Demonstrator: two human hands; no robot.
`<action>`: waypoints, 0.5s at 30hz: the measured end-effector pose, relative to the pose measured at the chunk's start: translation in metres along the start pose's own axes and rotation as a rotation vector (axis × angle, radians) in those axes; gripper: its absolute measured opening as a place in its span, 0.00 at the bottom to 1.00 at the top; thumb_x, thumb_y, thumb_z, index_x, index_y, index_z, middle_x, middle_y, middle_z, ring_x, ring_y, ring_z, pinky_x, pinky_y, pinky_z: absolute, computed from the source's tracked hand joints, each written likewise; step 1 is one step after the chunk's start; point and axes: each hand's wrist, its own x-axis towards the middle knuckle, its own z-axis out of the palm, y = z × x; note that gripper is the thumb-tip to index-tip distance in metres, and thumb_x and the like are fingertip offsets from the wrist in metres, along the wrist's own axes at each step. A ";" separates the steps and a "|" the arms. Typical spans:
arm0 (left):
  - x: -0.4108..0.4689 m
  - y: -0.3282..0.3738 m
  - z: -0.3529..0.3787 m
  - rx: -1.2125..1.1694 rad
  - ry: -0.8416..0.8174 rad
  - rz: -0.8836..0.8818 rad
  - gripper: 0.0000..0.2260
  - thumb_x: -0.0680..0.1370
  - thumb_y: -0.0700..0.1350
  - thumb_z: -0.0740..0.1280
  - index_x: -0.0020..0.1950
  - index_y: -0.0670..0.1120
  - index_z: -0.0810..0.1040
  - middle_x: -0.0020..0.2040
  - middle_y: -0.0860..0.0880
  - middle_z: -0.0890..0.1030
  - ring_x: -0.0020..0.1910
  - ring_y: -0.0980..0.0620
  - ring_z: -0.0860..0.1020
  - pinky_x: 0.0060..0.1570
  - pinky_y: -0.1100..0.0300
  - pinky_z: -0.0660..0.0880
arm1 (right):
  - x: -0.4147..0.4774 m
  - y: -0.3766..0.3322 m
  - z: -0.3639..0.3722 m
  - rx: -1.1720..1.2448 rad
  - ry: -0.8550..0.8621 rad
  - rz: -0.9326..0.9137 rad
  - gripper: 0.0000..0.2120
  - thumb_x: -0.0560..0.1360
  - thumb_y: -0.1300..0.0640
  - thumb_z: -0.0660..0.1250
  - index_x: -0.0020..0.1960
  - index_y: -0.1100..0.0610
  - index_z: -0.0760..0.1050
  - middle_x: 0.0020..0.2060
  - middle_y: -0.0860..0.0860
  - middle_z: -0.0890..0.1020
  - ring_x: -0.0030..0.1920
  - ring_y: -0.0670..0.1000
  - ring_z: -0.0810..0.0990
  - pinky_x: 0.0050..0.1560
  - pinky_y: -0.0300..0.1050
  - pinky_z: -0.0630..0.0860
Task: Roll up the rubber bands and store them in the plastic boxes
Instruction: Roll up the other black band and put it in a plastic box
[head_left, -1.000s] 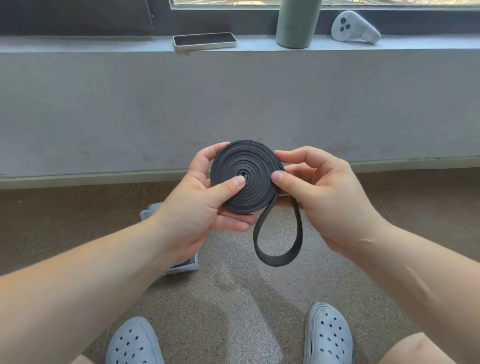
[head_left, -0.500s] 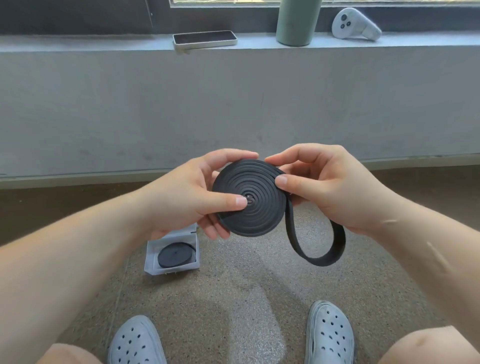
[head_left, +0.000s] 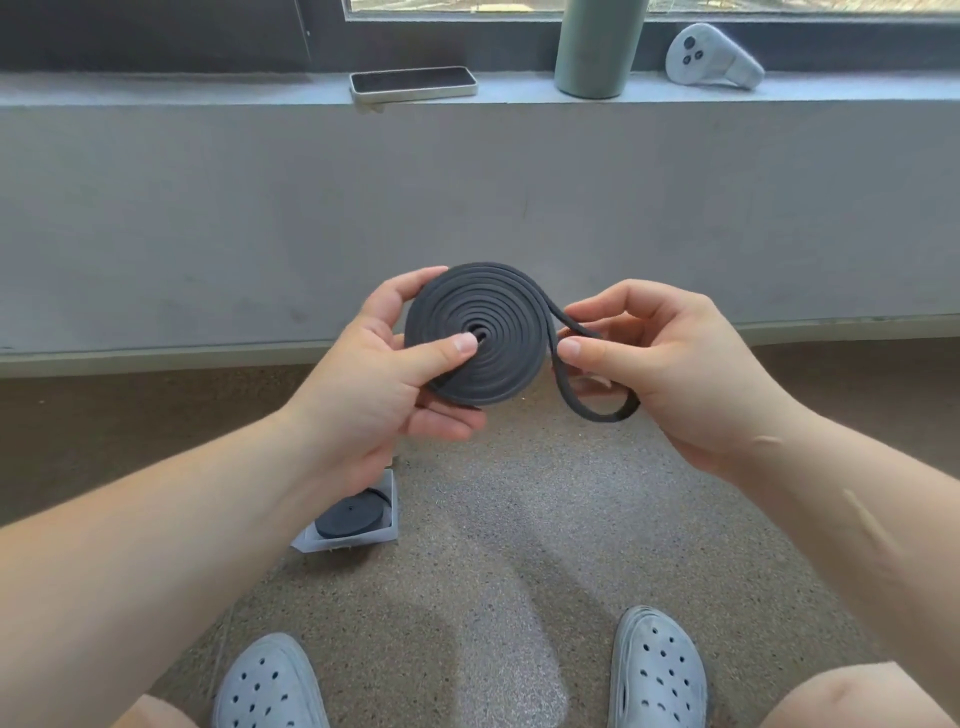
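Note:
A black rubber band is wound into a flat spiral coil held up in front of me. My left hand grips the coil, thumb pressed near its centre and fingers behind it. A short loose loop of the band hangs off the coil's right side, and my right hand pinches that loop between thumb and fingers. On the floor below my left wrist lies an open clear plastic box holding another rolled black band; my forearm hides part of it.
A grey low wall rises ahead with a ledge carrying a phone, a green bottle and a white controller. My feet in pale clogs rest on the speckled floor at the bottom.
The coil has grown as more band was wound on, and the hanging loop has shrunk and shifted to the right. Both hands have lifted slightly, uncovering the box on the floor.

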 end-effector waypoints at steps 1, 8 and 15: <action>-0.001 0.000 0.001 -0.013 0.010 0.003 0.23 0.78 0.39 0.70 0.68 0.59 0.72 0.52 0.41 0.85 0.31 0.37 0.82 0.28 0.53 0.81 | -0.001 0.001 0.002 0.008 0.004 -0.001 0.07 0.72 0.68 0.74 0.48 0.62 0.80 0.42 0.60 0.87 0.41 0.56 0.84 0.43 0.48 0.82; -0.009 -0.010 0.021 -0.131 0.050 -0.026 0.22 0.79 0.39 0.69 0.68 0.58 0.69 0.55 0.44 0.84 0.36 0.37 0.84 0.33 0.51 0.83 | -0.009 0.001 0.015 0.106 0.079 0.004 0.08 0.71 0.66 0.75 0.47 0.59 0.79 0.41 0.57 0.87 0.40 0.54 0.86 0.39 0.46 0.81; -0.016 -0.012 0.025 -0.153 -0.033 -0.117 0.21 0.80 0.43 0.67 0.68 0.61 0.67 0.52 0.46 0.86 0.43 0.34 0.85 0.29 0.50 0.82 | -0.011 0.000 0.015 0.050 0.098 -0.046 0.09 0.74 0.67 0.73 0.44 0.55 0.78 0.40 0.57 0.87 0.37 0.54 0.84 0.36 0.47 0.79</action>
